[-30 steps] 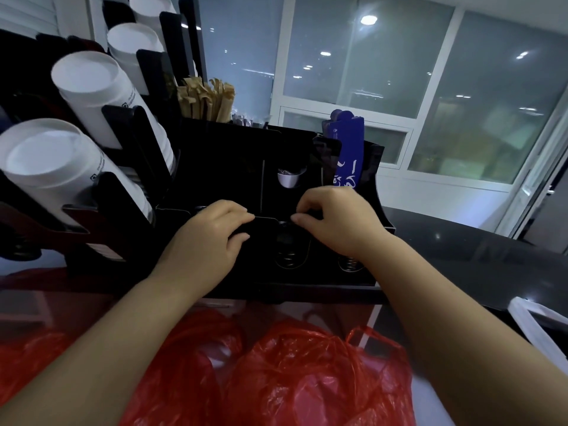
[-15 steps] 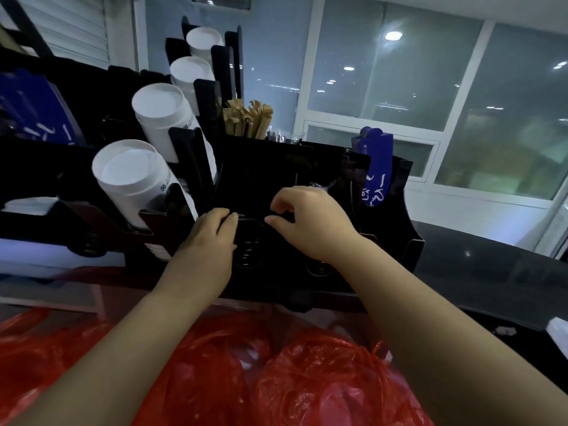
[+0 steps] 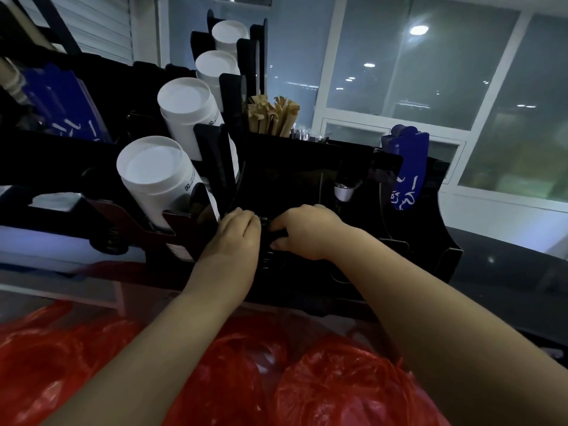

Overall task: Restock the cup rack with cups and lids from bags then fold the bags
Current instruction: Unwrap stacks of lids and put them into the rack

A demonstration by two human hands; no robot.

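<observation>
Hands have closed in since half a second ago: left hand [image 3: 236, 238] has slid right and now sits almost against the right hand [image 3: 307, 232], both at the near lip of the cup rack [image 3: 307, 167], middle bay. Right thumb and fingers pinch a dark piece [image 3: 270, 233] at that lip; too dark to say whether it is a lid or part of the rack. Left fingers are bent over the same spot, and I cannot tell if they grip anything. A coil spring [image 3: 267, 261] shows just below the hands. Rack contents: four slanted slots on the left each hold a white cup stack, bottoms facing the camera, nearest [image 3: 153, 176], then [image 3: 187, 103], [image 3: 216, 64], farthest [image 3: 229, 32]. The far bay behind the middle one holds wooden stirrers [image 3: 272, 116], upright. The right end holds a blue packet [image 3: 405, 167] standing on end, with a small silvery cup [image 3: 344, 192] in the bay beside it. More blue packets [image 3: 61, 99] sit far left. Red bags [image 3: 338, 385] lie crumpled and unfolded, near side, under both forearms. The rack stands on a dark counter [image 3: 507, 265].
</observation>
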